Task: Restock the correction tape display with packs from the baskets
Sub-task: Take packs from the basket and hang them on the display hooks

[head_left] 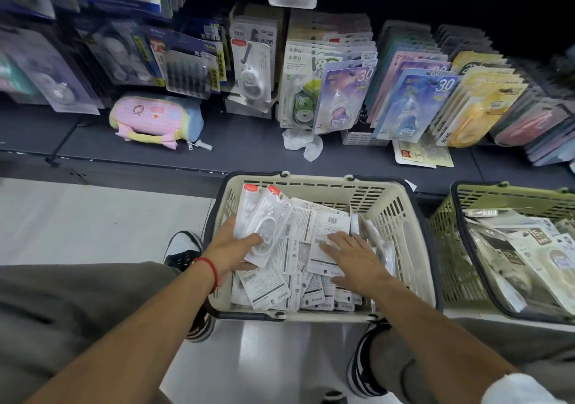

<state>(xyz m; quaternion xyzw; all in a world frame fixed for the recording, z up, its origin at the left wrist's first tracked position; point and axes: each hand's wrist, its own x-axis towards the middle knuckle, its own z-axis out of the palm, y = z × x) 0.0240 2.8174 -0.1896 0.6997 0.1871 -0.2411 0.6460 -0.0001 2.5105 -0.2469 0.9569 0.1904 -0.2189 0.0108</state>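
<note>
A beige basket [401, 217] on the floor in front of me holds several white correction tape packs. My left hand [233, 248] grips a small stack of white packs with red tops [264, 217], lifted at the basket's left side. My right hand [351, 256] lies flat, fingers spread, on a face-down pack [329, 226] in the middle of the basket. Above, the dark shelf [249, 148] carries the correction tape display [339, 92], with rows of upright packs.
A green basket [448, 248] with more packs stands at the right. On the shelf lie a pink pencil case [152, 117], a crumpled white wrapper [303, 142] and a loose flat pack [423, 155]. My knees and striped shoes flank the beige basket.
</note>
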